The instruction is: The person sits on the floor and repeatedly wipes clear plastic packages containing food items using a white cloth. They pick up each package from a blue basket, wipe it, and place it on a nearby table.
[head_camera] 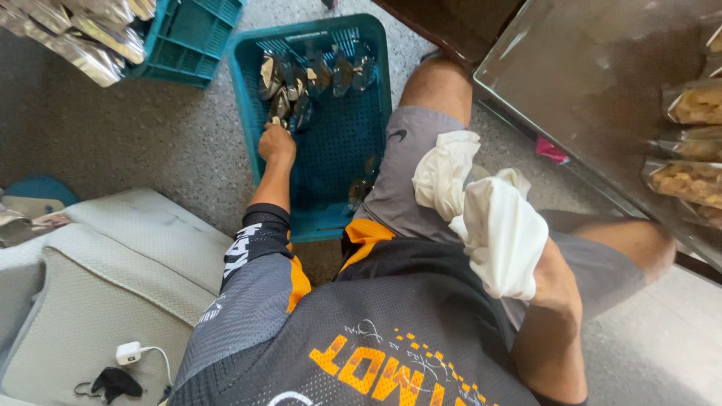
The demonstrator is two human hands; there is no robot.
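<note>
My left hand (276, 141) reaches down into a teal plastic crate (376, 68) on the floor. Its fingers are closed on one of several shiny foil packets (316, 75) lined up at the crate's far end. My right hand (502, 229) rests on my thigh, wrapped in a white cloth (451, 169) that drapes over my grey shorts. The cloth hides the fingers. One more dark packet (361, 188) lies alone near the crate's right wall.
A second teal crate (192, 37) stands at the upper left with silvery packets (83, 37) beside it. A glass-topped table (594, 83) at the right holds clear bags of snacks (688, 180). A grey cushion (98, 301) at lower left carries a white charger (129, 352).
</note>
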